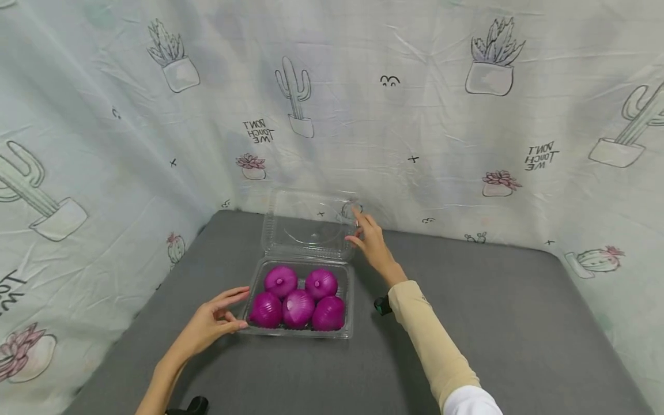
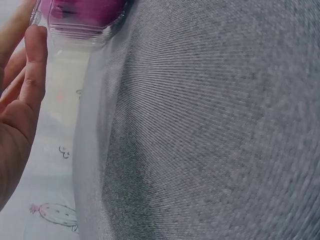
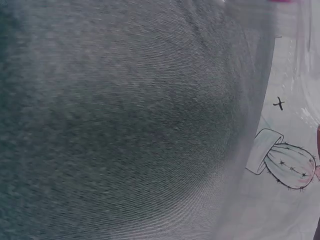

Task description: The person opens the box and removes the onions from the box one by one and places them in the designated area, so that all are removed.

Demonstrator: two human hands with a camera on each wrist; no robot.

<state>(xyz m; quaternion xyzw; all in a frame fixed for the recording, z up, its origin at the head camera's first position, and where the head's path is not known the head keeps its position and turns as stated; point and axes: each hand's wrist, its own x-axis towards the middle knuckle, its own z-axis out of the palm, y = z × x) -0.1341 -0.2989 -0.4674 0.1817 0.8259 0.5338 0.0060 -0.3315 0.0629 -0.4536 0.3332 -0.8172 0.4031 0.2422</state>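
A clear plastic clamshell box sits on the grey table with several purple-red onions in its base. Its hinged lid stands raised at the back. My left hand touches the left side of the base, thumb by the front corner and fingers farther back. In the left wrist view, the left thumb meets the clear rim below an onion. My right hand holds the lid's right edge between thumb and fingers. The right wrist view shows almost nothing of that hand.
The grey table reaches back to a white curtain printed with cacti, which hangs behind and along the sides. Black wrist straps show at the right wrist and the left wrist.
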